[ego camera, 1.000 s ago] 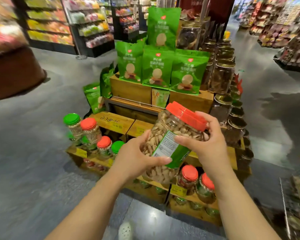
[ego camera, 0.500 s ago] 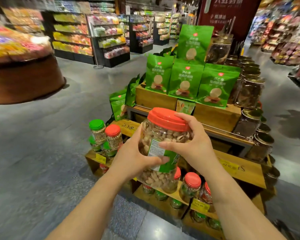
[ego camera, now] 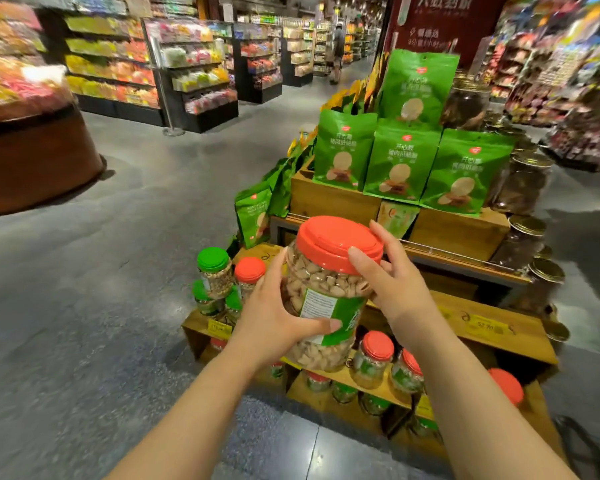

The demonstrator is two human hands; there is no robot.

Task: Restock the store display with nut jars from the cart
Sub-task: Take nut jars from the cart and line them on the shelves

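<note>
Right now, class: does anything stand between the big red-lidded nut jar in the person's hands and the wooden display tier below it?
Partly. The nut jar is held by the left hand and right hand above the display. Small red-lidded jars already stand on the lower shelf right under it; the upper board to the right looks bare.

Jar [ego camera: 326, 296]: label text too blurred to read; left hand [ego camera: 274, 317] hides its left side, right hand [ego camera: 392, 289] its right shoulder. Display [ego camera: 499, 327]: tiers behind jar and forearms hidden. Red lid [ego camera: 506, 384] at right: body hidden behind forearm. Price tags [ego camera: 484, 326] partly legible. Far shelves [ego camera: 125, 64] motion-blurred. Both arms cut by bottom edge.
</note>
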